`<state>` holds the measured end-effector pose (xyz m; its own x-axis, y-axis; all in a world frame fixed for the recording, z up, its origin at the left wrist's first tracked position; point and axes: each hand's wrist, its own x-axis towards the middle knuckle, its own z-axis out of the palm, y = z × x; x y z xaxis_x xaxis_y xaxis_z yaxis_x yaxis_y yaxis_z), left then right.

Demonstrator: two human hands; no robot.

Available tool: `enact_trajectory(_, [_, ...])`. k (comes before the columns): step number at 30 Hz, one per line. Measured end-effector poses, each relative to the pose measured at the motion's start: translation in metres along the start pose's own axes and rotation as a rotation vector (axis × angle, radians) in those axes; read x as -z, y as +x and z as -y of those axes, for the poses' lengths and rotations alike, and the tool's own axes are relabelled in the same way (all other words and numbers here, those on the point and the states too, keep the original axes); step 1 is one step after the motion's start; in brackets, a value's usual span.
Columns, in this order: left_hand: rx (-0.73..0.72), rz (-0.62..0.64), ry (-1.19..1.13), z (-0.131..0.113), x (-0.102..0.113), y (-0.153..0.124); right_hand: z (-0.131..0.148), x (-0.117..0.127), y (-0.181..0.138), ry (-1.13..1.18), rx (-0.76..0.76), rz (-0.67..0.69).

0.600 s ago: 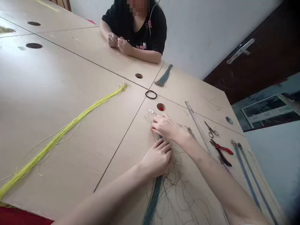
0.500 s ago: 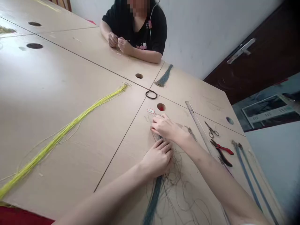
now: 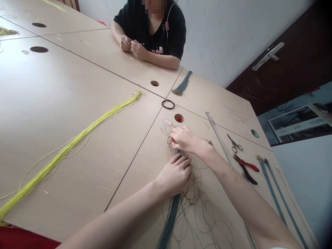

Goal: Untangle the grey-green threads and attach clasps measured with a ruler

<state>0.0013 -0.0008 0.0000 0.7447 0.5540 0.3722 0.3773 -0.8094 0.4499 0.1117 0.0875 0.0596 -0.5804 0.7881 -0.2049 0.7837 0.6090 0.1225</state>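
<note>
A bundle of thin blue-green cords (image 3: 169, 219) runs up the table from the bottom edge. My left hand (image 3: 175, 173) is closed around it, fingers curled over the top. Just beyond, my right hand (image 3: 183, 138) is bent over the bundle's far end, its fingers pinched together at the cord ends; its fingertips are partly hidden. A small white tag with a red border (image 3: 167, 122) lies beside the right fingertips. Loose, curly brownish cords (image 3: 194, 193) spread to the right of my left hand.
A long yellow cord bundle (image 3: 85, 133) lies left. A black elastic band (image 3: 168, 104) and table hole (image 3: 178, 118) are ahead. To the right lie a ruler (image 3: 219, 136), scissors (image 3: 235, 143), red-and-black pliers (image 3: 246, 168) and more blue cords (image 3: 273, 190). A person (image 3: 153, 38) sits opposite.
My right hand has shifted slightly to the right at the bundle's far end. My left hand keeps its hold. The view has moved a little.
</note>
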Motion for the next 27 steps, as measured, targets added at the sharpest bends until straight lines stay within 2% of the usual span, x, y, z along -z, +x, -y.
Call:
enact_trajectory(8, [0.006,0.002,-0.004,-0.001,0.0,0.0,0.0,0.0,0.002,-0.03,0.085,-0.002])
enact_trajectory(13, [0.001,0.007,-0.005,0.0,0.002,0.0,0.004,-0.005,0.006,-0.1,0.077,-0.013])
enact_trajectory(19, [0.004,0.0,-0.012,0.0,-0.001,0.0,0.0,-0.003,0.003,-0.029,0.038,0.013])
enact_trajectory(23, [0.017,0.012,-0.039,-0.001,0.001,0.0,-0.003,0.007,0.001,0.002,0.001,0.104])
enact_trajectory(27, [0.035,-0.005,-0.109,-0.002,0.007,0.0,-0.003,0.025,0.007,0.033,-0.035,0.287])
